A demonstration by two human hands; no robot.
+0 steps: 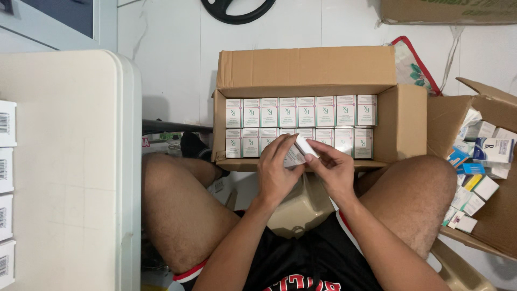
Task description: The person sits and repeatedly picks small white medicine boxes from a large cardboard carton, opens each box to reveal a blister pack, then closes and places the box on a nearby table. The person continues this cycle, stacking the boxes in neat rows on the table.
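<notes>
Both my hands hold one small white box (299, 150) above the near edge of an open cardboard carton (307, 70). My left hand (277, 170) wraps its left side with fingers on top. My right hand (333, 168) pinches its right end. Inside the carton stand two neat rows of small white-and-green boxes (297, 112), packed side by side. I am seated, with my bare knees on either side of the carton's near flap.
A white table (70, 161) fills the left, with several white boxes (6, 194) along its left edge. At the right, a second open carton (447, 116) holds mixed small boxes (479, 172). A black steering-wheel shape (237, 11) lies on the floor beyond.
</notes>
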